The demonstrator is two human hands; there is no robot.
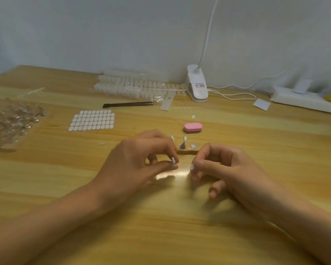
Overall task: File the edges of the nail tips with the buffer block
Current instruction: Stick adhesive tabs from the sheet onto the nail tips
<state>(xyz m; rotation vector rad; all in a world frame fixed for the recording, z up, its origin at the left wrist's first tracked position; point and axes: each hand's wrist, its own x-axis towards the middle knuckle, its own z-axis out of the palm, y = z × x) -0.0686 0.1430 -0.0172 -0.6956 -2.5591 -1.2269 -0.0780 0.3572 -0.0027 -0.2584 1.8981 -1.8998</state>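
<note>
The pink buffer block (193, 127) lies on the wooden table (161, 217) beyond both hands, untouched. My left hand (141, 161) pinches a small white nail tip (173, 160) between thumb and fingertips. My right hand (225, 169) faces it with curled fingers and pinches another small white nail tip (192, 166) at thumb and forefinger. Between the hands and the block, a small wooden holder (187, 151) carries a dark stand (182, 145) with a nail tip on top and a loose tip (193, 145) beside it.
A sheet of white adhesive tabs (92, 120) and black tweezers (128, 104) lie at the back left. Strips of nail tips (138, 85) sit by the wall, clear plastic stands (11, 121) at far left. A clip lamp (197, 87), its cable and a power strip (304, 98) are at the back right.
</note>
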